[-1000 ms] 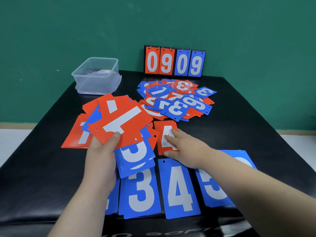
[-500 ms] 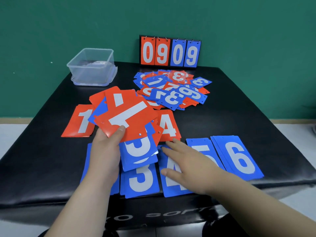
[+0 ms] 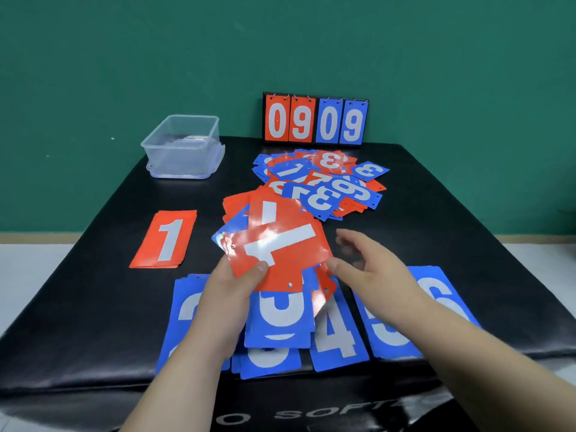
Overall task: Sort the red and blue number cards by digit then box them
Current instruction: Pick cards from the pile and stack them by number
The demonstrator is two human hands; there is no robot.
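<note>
red 1 stack (image 3: pixel 165 240): flat on the table, left of centre, lying apart from the other cards, with bare black surface on all sides.
clear box (image 3: pixel 184 145): upper left, near the table's far-left corner, sitting on its lid, with its opening facing up. Contents unclear.
blue row (image 3: pixel 336 338): lower centre, side by side along the near table edge. It reads 3, 4, 5, 6; the leftmost digit is half hidden by the arm. The lower ends are close to the edge.
left hand (image 3: pixel 227 294): lower centre, thumb on top, pinching the held fan at its lower left corner.
held fan (image 3: pixel 277 244): centre, red and blue cards splayed, a red 1 on top and tilted. It overhangs the blue row and hides part of the 3 and 4.
scoreboard (image 3: pixel 315 120): upright at the far table edge against the green wall (image 3: pixel 93 57), reading 0909.
loose pile (image 3: pixel 324 182): upper centre, mixed red and blue cards overlapping, just beyond the held fan's far edge.
right hand (image 3: pixel 374 275): right of the held fan, fingers spread and blurred, thumb at the fan's right edge. Can't tell if it is touching.
table (image 3: pixel 452 219): black and padded. A bare stretch lies at right, between the loose pile and the blue 6.
</note>
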